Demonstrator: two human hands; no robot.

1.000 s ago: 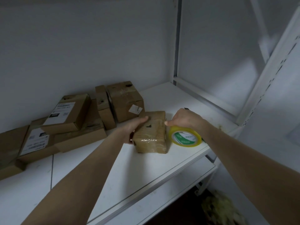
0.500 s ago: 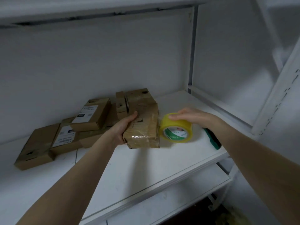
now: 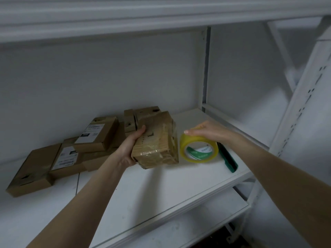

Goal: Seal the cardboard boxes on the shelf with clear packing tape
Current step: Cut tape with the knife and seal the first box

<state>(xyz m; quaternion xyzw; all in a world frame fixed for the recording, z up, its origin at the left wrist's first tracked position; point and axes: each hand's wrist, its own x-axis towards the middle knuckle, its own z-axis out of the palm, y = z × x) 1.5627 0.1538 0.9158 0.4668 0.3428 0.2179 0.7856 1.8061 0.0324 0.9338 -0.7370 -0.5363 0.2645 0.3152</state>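
My left hand (image 3: 129, 149) grips a small cardboard box (image 3: 156, 140) wrapped in clear tape and holds it lifted and tilted above the white shelf (image 3: 161, 190). To its right a yellow-tinted roll of packing tape (image 3: 198, 148) stands on the shelf, its green and white core facing me. My right hand (image 3: 206, 130) rests on top of the roll with the fingers laid over it.
A green-handled tool (image 3: 228, 158) lies right of the roll near the shelf's front edge. Several more cardboard boxes (image 3: 96, 135) are piled at the back left, two with white labels. An upright post (image 3: 206, 68) stands at the back right; a lower shelf (image 3: 179, 230) shows below.
My left hand has lifted the taped box off the shelf and tilted it. My right hand has set the tape roll on its edge and stays on top of it. The view has tilted upward.
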